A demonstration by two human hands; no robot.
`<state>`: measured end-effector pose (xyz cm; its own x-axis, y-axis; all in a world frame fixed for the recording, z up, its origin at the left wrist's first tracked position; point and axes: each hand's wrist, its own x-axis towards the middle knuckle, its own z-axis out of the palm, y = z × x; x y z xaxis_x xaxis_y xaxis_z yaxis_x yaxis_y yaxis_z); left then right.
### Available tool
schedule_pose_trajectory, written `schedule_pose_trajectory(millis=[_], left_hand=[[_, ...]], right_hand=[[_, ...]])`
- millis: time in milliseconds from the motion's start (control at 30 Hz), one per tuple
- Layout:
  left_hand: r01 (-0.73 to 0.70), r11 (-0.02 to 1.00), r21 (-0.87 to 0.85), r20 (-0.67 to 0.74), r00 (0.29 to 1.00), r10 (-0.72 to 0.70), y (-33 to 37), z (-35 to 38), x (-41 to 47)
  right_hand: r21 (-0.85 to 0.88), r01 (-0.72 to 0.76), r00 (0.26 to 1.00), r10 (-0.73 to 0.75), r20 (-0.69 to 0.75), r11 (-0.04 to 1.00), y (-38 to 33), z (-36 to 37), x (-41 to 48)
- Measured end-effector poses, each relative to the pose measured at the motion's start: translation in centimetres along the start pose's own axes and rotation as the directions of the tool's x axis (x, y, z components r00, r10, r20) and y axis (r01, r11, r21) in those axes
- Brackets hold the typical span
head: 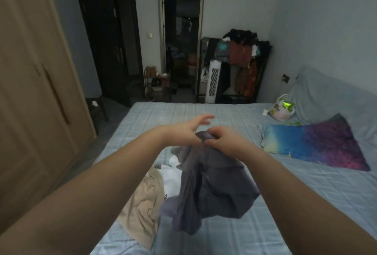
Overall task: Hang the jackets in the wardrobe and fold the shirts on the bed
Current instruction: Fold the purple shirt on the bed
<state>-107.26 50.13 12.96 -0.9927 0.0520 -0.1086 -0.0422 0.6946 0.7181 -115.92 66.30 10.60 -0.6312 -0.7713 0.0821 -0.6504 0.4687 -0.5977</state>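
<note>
Two bare arms reach out over a bed (204, 116) covered in a pale blue checked sheet, holding a dark grey shirt (212, 189) up above the mattress. The right hand (222, 140) has its grip clamped on a bunched top edge of the garment, fingers curled round the cloth. The left hand (189, 130) sits just beside it at the same bunch of fabric, its fingers spread apart and blurred; whether its thumb side touches the cloth cannot be told.

The shirt hangs crumpled and unfolded from the hands, a soft, matte slate-grey fabric falling in loose, heavy folds, with one lower corner drooping toward the near edge of the bed. No print or buttons can be made out on it.

Beneath and to the left of the hanging shirt, a beige garment (142, 209) lies rumpled on the sheet near the bed's edge, with a white garment (172, 177) touching it on the far side.

On the right of the bed lies a pillow (314, 144) shaded blue to purple, and beyond it a plastic bag (280, 108). A light wooden wardrobe (30, 83) with closed doors stands at left. Across the room, a crowded clothes rack (240, 54) stands beside a white tower fan (213, 81) and an open doorway (180, 40).
</note>
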Motion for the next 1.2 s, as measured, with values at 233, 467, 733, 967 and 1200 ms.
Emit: schedule_pose_trajectory(millis=[233,467,733,967,1200], left_hand=[[-0.013,0.98,0.197,-0.18,0.982,0.049,0.0,2.6,2.4],[-0.023,0.997,0.069,-0.367,0.929,0.046,1.0,0.8,4.6],[-0.146,0.962,-0.229,-0.469,0.883,0.022,6.2,-3.2,4.0],[-0.086,0.982,-0.169,-0.518,0.855,-0.014,6.6,-5.4,1.6],[0.056,0.998,0.015,-0.531,0.846,-0.04,4.1,-8.7,-1.5]], right_hand=[[0.423,-0.162,0.982,0.189,-0.023,0.892,0.7,-1.2,-0.2],[0.625,-0.203,0.928,0.352,-0.123,0.753,7.9,0.1,-4.0],[0.52,-0.167,0.973,0.225,-0.049,0.837,9.5,4.5,-6.1],[0.669,-0.114,0.986,0.168,-0.017,0.735,6.7,4.0,-2.6],[0.951,-0.132,0.975,0.207,0.074,0.281,6.7,4.6,-0.6]])
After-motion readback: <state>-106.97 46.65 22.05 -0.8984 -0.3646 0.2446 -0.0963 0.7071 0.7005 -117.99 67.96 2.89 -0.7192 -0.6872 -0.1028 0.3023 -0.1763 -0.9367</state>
